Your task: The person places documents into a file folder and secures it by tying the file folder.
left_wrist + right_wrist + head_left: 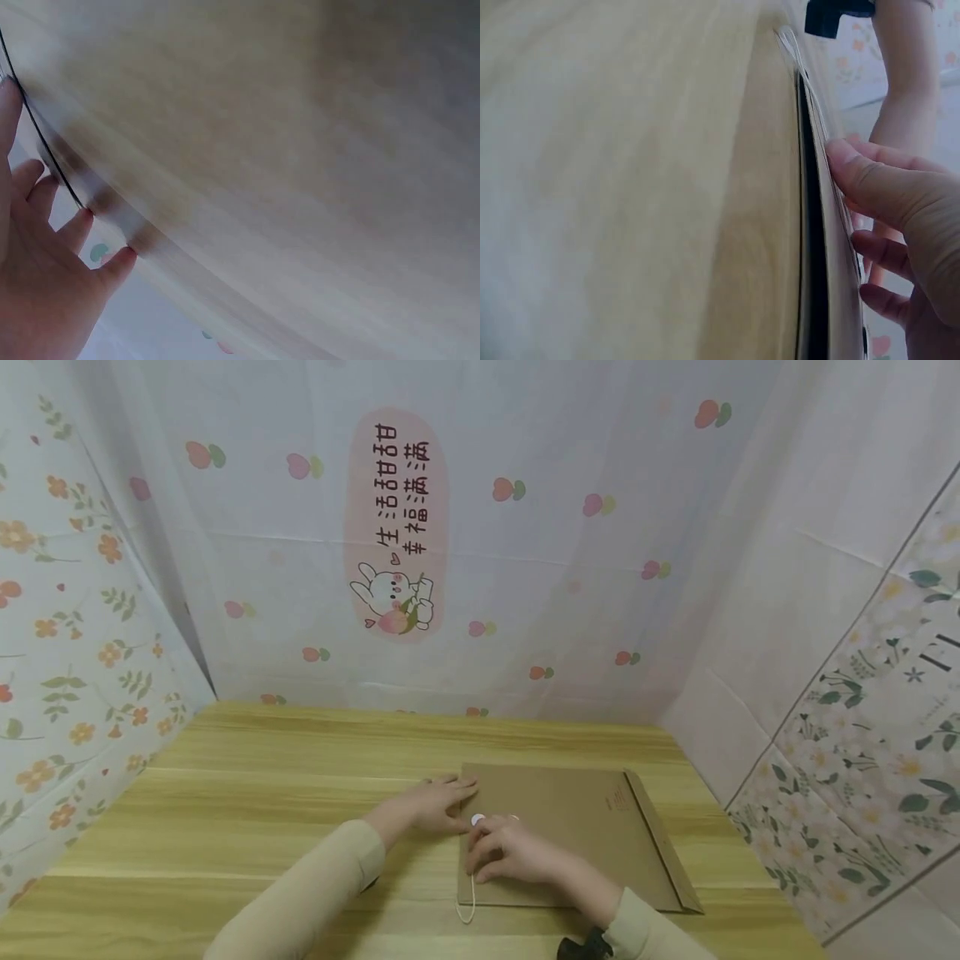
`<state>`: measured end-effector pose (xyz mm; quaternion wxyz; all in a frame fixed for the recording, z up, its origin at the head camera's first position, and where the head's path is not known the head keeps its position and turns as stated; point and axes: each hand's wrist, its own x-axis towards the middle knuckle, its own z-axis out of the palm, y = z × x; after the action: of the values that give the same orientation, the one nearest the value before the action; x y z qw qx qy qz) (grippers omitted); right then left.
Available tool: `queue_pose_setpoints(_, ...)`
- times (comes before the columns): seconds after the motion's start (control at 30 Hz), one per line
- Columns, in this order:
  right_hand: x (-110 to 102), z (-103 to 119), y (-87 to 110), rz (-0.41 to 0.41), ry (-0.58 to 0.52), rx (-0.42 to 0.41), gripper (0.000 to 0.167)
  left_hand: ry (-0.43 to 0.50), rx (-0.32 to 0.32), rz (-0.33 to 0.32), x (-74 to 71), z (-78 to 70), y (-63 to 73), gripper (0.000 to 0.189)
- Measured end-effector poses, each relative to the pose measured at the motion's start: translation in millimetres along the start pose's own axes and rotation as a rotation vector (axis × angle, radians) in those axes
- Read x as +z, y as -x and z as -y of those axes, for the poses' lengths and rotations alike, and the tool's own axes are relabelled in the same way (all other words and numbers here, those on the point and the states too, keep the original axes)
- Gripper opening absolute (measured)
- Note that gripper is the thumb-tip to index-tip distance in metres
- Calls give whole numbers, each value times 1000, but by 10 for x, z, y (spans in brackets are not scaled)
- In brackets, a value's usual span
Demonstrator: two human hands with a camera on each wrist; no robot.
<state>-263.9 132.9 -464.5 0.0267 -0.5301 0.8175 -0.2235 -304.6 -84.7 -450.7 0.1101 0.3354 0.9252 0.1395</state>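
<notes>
A brown kraft-paper document envelope (573, 802) lies flat on the wooden table, a white round button (477, 819) near its left edge. My left hand (438, 806) rests with spread fingers at that edge; the left wrist view shows its fingertips (124, 259) against the surface. Over the envelope, just below the button, my right hand (517, 852) has bent fingers and pinches a thin white string (473, 893). The string's loop hangs past the envelope's near left corner. In the right wrist view, the thumb (844, 157) is right at the string beside the envelope's dark side.
The wooden table (285, 760) extends left of the envelope and beyond it. Printed cloth hangs behind the table (487, 568) and on both sides. Along the envelope's right side runs a folded flap (663, 843). A black device (585, 946) sits by the right wrist.
</notes>
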Motion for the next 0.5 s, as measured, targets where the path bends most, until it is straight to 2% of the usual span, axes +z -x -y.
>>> queue_pose_setpoints(0.13,31,52,-4,25,44,-5,6,17,-8,22,-12,18,-22,74)
queue_pose_setpoints(0.27,82,83,39,36,90,-19,10,27,-6,35,-11,16,-37,74)
queue_pose_setpoints(0.33,104,85,73,26,36,-5,11,46,-12,43,-12,9,-34,74)
queue_pose_setpoints(0.5,106,77,159,-27,-259,137,11,76,-20,47,-28,-5,-20,73)
